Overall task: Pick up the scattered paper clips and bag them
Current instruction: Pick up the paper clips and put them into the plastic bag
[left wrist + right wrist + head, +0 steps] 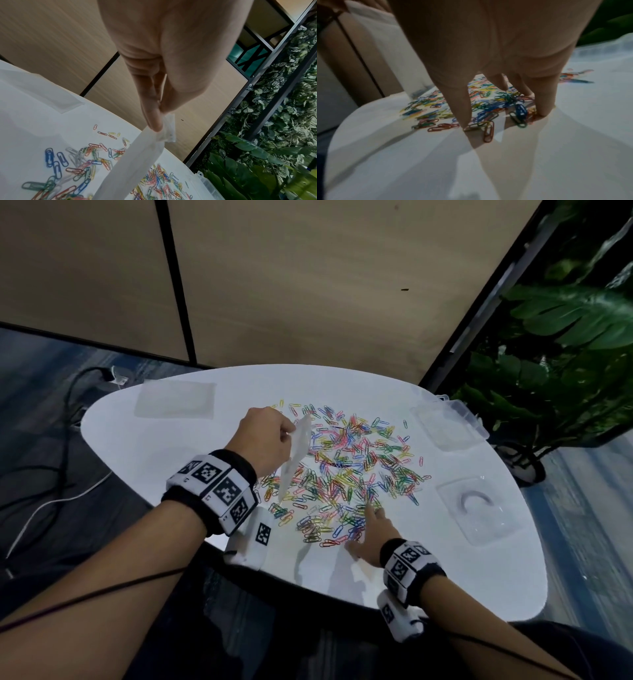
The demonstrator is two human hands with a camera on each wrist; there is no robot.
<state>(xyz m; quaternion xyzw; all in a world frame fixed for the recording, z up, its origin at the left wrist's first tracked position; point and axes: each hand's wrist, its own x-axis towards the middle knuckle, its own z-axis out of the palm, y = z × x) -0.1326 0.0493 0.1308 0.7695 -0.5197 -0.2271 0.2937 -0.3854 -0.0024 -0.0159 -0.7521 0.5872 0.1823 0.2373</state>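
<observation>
paper clips (520, 109) between spread fingers (462, 106), seemingly touching

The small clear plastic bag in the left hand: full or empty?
Empty: the small clear plastic bag hangs flat and see-through; no clips show inside.

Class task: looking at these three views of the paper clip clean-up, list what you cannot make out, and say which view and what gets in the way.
- Inside of the bag: head view, seen edge-on; any clips inside are hidden.
- Right hand fingertips: right wrist view, blurred; whether they have lifted any paper clips is unclear.
- Left hand grip: left wrist view, palm covers the other fingers.
</observation>
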